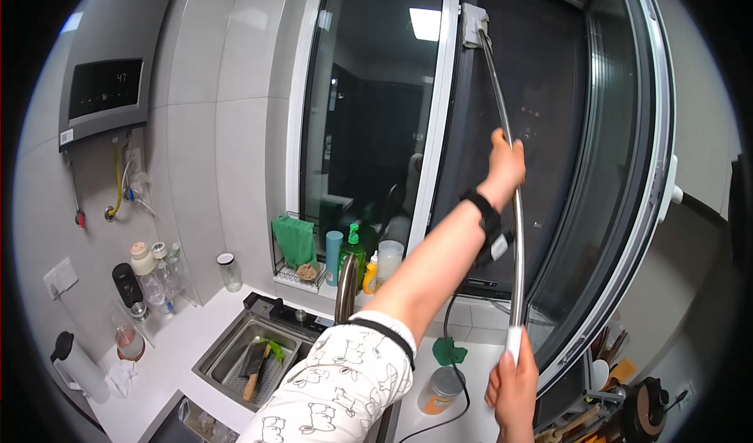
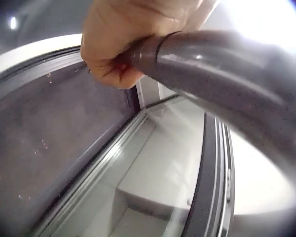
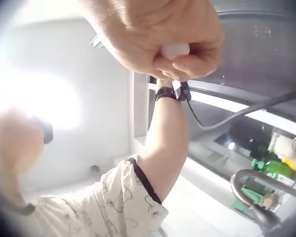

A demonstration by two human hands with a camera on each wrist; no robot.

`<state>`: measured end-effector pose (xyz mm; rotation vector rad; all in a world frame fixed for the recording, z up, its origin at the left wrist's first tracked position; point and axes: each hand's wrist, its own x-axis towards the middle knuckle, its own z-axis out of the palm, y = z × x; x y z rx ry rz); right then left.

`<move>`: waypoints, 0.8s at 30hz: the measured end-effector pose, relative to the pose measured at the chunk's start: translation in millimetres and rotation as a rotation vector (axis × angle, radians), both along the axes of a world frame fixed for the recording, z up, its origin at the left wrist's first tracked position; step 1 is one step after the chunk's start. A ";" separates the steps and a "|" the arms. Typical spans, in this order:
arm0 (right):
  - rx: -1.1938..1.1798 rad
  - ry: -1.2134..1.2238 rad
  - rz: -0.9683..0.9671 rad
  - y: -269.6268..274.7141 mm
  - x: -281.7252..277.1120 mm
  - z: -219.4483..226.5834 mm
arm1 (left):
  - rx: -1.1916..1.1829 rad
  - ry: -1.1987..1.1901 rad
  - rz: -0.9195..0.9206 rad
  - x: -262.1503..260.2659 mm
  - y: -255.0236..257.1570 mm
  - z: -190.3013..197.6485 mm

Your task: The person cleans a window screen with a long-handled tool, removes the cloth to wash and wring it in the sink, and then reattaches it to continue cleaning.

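1. Around: open window sash (image 1: 620, 129) close right of the pole; sink (image 1: 223, 376) with cleaver (image 1: 252, 360) set in table (image 1: 169, 349); faucet (image 1: 346, 290) and green bottle (image 1: 353, 248) left; lidded jar (image 1: 444, 390) on table, near right grip.
2. Pole (image 1: 518, 247): long, thin, shiny metal, white lower end, whitish cloth (image 1: 474, 27) at tip.
3. Left grip (image 1: 506, 164) clamped round the shaft mid-length; right grip (image 1: 514, 384) clamped on the white end. Cloth above both, upper left of dark window panel (image 1: 541, 74).

A white sleeve (image 1: 337, 376) is worn, printed with dark animal outlines and edged with a black band (image 1: 388, 335). Behind the left grip (image 1: 506, 164), a black strap (image 1: 481, 206) is fastened, carrying a white-marked device (image 1: 497, 247).
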<state>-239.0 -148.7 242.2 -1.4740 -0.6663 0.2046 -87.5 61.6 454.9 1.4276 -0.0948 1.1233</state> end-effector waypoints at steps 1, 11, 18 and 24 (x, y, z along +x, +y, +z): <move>0.212 0.140 0.221 5.6 3.7 15.3 | -0.022 -0.012 -0.072 -11.4 1.0 20.3; 0.479 0.641 0.602 24.6 -11.1 3.2 | 0.161 0.068 -0.065 -21.1 31.2 1.3; 0.215 0.798 0.215 -57.6 -51.9 -152.5 | -0.089 0.278 -0.378 -57.8 -29.2 -178.5; 0.175 0.675 0.277 -30.4 -55.2 -109.4 | -0.193 0.254 -0.500 -58.6 -11.4 -140.5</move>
